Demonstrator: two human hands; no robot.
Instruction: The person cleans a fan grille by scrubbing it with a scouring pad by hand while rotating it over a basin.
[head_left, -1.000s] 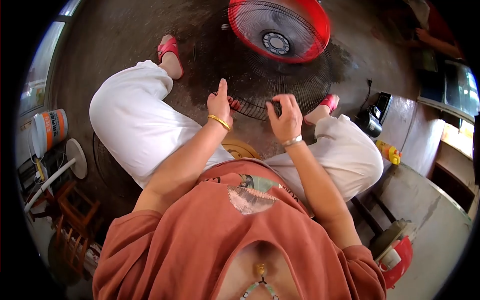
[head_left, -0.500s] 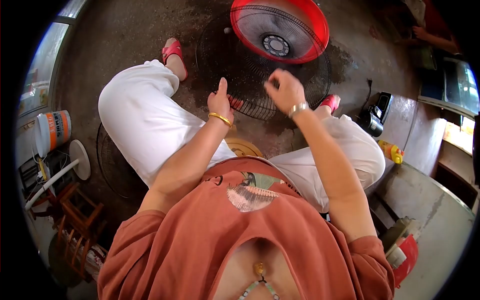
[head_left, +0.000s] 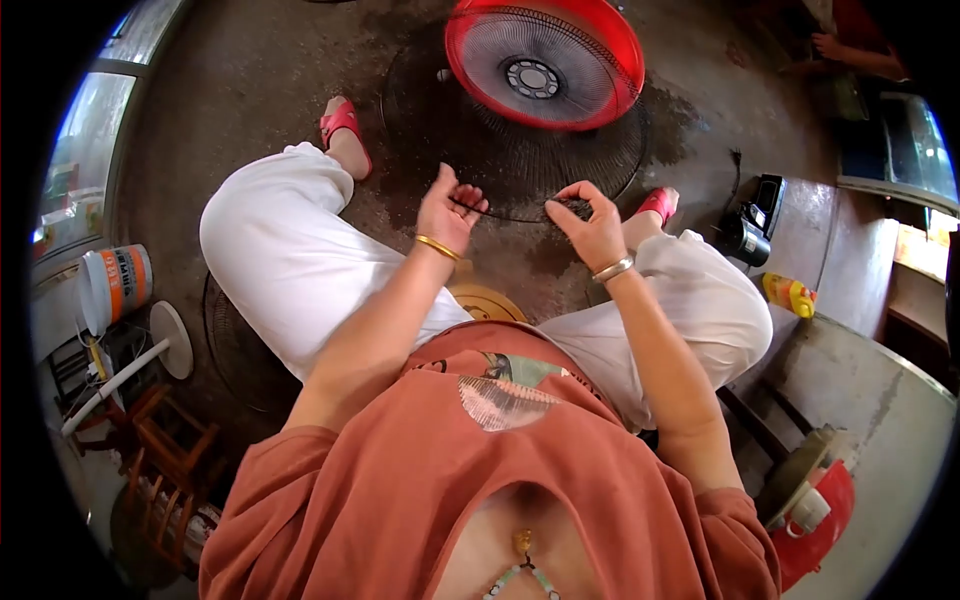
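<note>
A black wire fan guard [head_left: 515, 220] spreads over the floor between my knees, its near rim toward me. My left hand [head_left: 448, 218] is closed on that rim at the left, thumb pointing up. At the right side of the same rim, my right hand [head_left: 597, 235] curls thumb and forefinger into a ring, with dark wires showing inside it. Past the guard stands a red basin [head_left: 634, 62]. Another fan guard [head_left: 533, 79], with a round hub, leans in the basin. Where the two guards overlap, the wires are hard to separate.
Beneath me is a yellowish round stool [head_left: 487, 302]. To the right are a black appliance [head_left: 745, 238] and a yellow bottle [head_left: 790, 295]. On the left stand a white bucket [head_left: 115, 285] and a wooden stool [head_left: 170, 440]. Another person's arm [head_left: 860, 58] shows at top right.
My right hand has come down from above the guard to its rim. The guard's near edge now looks flatter, and my left hand has stayed on it.
</note>
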